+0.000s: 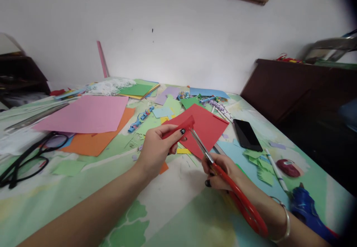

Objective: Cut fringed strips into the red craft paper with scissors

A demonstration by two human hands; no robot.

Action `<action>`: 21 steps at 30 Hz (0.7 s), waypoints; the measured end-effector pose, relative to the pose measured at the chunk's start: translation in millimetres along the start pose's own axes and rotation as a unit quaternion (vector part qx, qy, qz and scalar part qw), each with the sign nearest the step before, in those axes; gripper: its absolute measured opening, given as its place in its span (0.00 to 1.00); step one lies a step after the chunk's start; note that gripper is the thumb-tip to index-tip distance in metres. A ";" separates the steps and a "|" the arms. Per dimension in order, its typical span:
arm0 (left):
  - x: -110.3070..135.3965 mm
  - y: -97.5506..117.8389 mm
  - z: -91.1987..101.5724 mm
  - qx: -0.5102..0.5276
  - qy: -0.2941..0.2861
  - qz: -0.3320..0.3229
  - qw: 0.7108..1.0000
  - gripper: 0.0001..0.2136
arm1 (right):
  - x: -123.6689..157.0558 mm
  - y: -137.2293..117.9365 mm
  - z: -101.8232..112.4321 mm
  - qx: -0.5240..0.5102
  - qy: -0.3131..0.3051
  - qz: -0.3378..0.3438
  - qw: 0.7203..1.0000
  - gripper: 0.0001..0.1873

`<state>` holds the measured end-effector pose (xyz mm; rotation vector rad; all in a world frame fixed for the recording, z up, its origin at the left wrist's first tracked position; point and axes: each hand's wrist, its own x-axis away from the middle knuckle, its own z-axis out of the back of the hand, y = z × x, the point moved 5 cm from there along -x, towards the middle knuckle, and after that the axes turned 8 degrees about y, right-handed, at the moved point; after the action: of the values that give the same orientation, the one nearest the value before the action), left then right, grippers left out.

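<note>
My left hand [158,146] pinches a small strip of red paper [180,127] between thumb and fingers, held above the table. My right hand [220,170] grips red-handled scissors [237,195], whose metal blades point up and left and meet the red strip at its right end. A silver bangle is on my right wrist. Behind the strip lies a larger red paper sheet [208,128] flat on the table.
Pink paper [86,115] over orange paper [97,141] lies at the left, black glasses [25,161] at the near left. A black phone [247,134], green scraps [260,169], a white pen [276,170] and a blue glue gun [306,208] are at the right. A dark cabinet [292,87] stands beyond the table's right edge.
</note>
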<state>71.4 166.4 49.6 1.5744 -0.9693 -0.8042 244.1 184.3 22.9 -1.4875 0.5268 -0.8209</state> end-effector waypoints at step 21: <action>4.2 8.3 -2.3 0.040 -0.012 0.008 0.999 0.07 | 10.0 -20.7 -2.6 -0.145 -0.011 0.091 0.985 0.20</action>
<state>73.8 162.8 58.1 1.6271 -1.0405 -0.7833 245.4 177.2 44.9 -1.6827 0.7808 -0.6012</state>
